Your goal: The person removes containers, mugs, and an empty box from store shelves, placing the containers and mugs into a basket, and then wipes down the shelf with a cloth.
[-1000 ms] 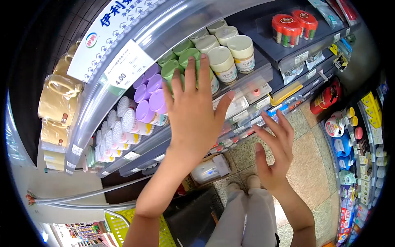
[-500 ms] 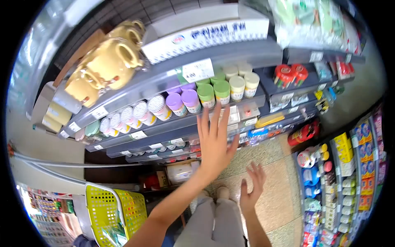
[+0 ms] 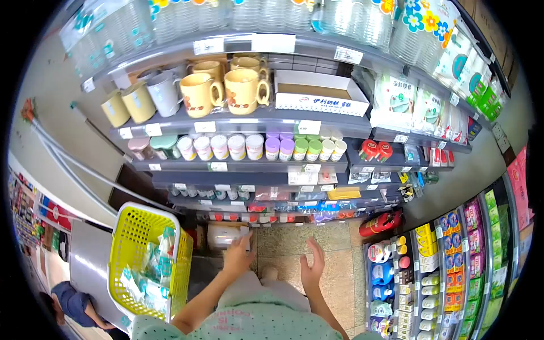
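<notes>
My left hand (image 3: 238,256) is held low in front of my body, its fingers pointing forward, in front of a white package (image 3: 221,236) on the floor level. It looks empty, with the fingers stretched out, though its fingertips overlap the pale package behind. To the right, above the tiled floor, my right hand (image 3: 312,264) stays open with thumb and fingers apart, touching nothing. Ahead on a shelf stand purple-lidded tubs (image 3: 279,148), green-lidded tubs (image 3: 307,149), cream-lidded tubs (image 3: 333,150) and white-topped tubs of cotton swabs (image 3: 221,147).
A yellow-green basket (image 3: 118,249) holding teal-and-white packages (image 3: 158,272) stands left, beside a metal counter (image 3: 90,260). Yellow mugs (image 3: 198,95) and a white carton (image 3: 323,103) sit one shelf higher. A fire extinguisher (image 3: 378,224) and stocked shelves (image 3: 447,255) are right. A person (image 3: 79,306) is lower left.
My left hand has drawn back and down from the tubs on the shelf toward my body. My right hand has shifted slightly left in view. The view has tilted and straightened, showing the upper shelves.
</notes>
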The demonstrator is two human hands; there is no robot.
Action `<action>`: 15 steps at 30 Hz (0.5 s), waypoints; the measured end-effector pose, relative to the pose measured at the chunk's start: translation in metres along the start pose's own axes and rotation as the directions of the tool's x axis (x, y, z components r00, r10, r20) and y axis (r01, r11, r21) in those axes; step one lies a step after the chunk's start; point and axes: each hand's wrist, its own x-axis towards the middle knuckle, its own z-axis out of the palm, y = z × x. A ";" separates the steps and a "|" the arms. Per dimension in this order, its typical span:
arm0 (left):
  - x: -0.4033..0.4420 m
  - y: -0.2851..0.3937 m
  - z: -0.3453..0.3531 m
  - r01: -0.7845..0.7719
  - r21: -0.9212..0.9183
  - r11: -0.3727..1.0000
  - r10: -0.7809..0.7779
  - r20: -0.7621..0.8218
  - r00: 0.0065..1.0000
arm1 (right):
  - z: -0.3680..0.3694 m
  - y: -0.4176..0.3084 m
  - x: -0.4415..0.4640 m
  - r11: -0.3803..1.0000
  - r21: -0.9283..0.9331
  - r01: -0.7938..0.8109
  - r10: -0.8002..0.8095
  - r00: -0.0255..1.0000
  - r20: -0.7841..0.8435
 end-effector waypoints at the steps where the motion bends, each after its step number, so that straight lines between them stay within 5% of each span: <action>1: 0.002 0.007 -0.008 -0.034 -0.028 0.999 0.033 -0.052 0.998 | 0.003 -0.010 0.005 0.999 0.015 0.039 -0.039 0.999 0.007; 6: 0.011 0.046 -0.031 -0.166 -0.041 0.985 0.156 -0.186 0.970 | 0.021 -0.050 0.032 0.983 0.089 0.163 -0.169 0.983 0.076; 15: -0.018 0.056 -0.054 -0.085 -0.051 0.995 0.076 -0.165 0.983 | 0.034 -0.053 0.026 0.975 0.114 0.189 -0.208 0.960 0.188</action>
